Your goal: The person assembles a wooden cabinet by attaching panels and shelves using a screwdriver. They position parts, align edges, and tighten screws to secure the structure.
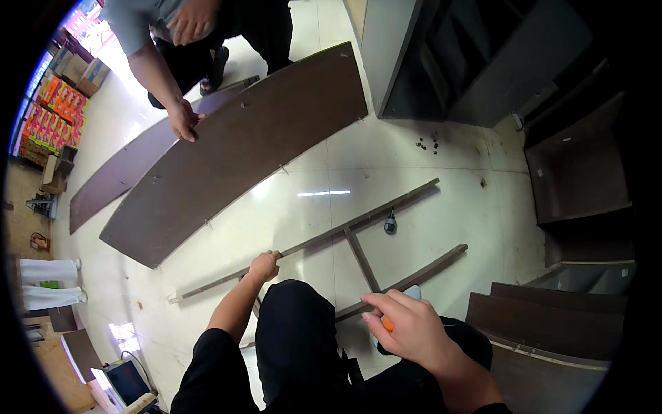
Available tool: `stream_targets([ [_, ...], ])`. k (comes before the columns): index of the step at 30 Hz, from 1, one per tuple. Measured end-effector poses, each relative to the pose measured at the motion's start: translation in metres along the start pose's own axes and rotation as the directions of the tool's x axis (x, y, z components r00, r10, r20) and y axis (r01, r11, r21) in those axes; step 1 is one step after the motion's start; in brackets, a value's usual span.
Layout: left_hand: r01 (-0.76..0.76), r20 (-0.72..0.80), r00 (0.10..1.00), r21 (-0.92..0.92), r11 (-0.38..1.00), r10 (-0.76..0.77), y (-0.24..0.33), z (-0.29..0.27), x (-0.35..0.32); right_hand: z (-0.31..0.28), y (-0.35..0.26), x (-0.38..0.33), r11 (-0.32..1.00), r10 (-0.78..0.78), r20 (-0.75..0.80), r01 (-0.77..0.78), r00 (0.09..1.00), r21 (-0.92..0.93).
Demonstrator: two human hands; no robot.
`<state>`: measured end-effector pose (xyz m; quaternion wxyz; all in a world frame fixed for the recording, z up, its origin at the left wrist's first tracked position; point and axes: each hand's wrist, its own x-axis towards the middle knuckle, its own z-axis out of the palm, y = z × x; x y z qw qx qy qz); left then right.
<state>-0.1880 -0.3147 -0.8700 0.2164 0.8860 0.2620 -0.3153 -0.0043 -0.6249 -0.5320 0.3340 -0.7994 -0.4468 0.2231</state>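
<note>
My left hand [265,265] is closed round the long rail of a dark brown ladder-like frame [361,259] lying on the floor before my knees. Close to the frame's nearer rail, my right hand [415,330] is closed on a tool with an orange handle [387,323]; my fingers hide the rest of it, so its kind does not show. A small dark rounded object [390,225] lies on the floor between the two rails, near the far one.
Ahead, a crouching person's hand [183,121] touches a large curved brown panel [255,138] with pegs along its edges. Behind it lies a second curved panel [114,176]. Small metal fittings [427,143] are scattered by a grey cabinet [389,55]. Brown boards [545,324] stand at right.
</note>
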Motion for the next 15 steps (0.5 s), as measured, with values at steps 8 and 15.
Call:
stream_targets([
  [8,-0.073,0.288,0.957,0.104,0.992,0.04,-0.063,0.015,0.011,-0.002,0.017,0.014,0.998,0.052,-0.021,-0.051,0.998,0.027],
  [15,0.132,0.067,0.99,-0.099,0.986,-0.126,-0.072,0.014,-0.033,0.017,0.029,0.032,0.996,0.091,-0.026,-0.09,0.996,0.016],
])
